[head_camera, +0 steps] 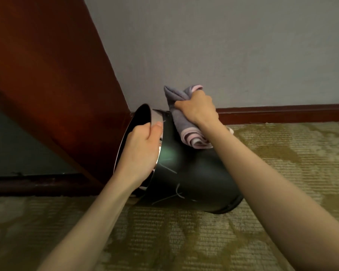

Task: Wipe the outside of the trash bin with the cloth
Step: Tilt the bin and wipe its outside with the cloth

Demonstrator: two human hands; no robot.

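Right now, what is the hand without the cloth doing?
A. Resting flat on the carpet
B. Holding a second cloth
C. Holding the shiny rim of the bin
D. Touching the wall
C. The left hand grips the metal rim of the tipped trash bin, while the right hand presses the cloth against the bin's side.

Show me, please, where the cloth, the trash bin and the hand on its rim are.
cloth [179, 120], head view: grey middle fold.
trash bin [196, 173], head view: dark outer wall.
left hand [143, 148], head view: back of hand.

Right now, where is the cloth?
In the head view, right of centre: the cloth is bunched in the right hand, pressed on the tipped trash bin.
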